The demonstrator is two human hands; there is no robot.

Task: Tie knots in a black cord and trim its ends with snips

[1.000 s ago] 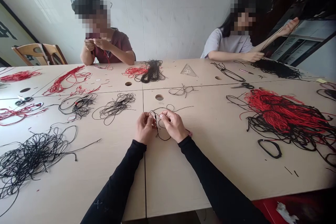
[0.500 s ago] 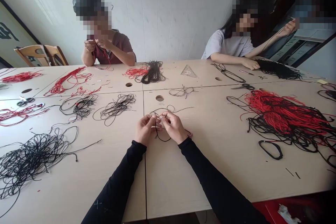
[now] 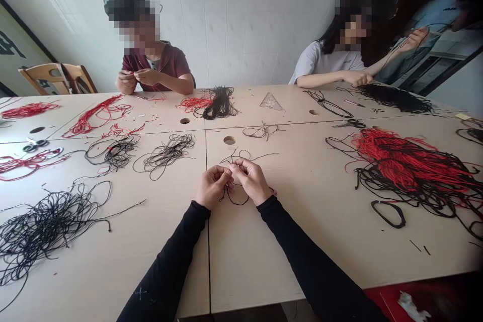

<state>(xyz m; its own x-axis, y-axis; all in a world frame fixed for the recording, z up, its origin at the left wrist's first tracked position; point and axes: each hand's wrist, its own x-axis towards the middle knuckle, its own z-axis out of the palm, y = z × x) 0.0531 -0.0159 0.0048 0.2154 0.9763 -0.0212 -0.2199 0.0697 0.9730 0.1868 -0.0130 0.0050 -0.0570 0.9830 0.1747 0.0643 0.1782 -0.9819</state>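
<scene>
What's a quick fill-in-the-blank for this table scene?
The left hand and right hand pinch a thin ____ cord between the fingertips.
The large heap at right mixes black cord with ____ cord.
The black-handled tool beyond that heap is a pair of ____.
The clear ruler on the table's far side is shaped like a ____.

black; red; scissors; triangle

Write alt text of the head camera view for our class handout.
The person's left hand and right hand pinch a thin black cord above a pale table, among heaps of red and black cord; a co-worker and another sit opposite.
</scene>
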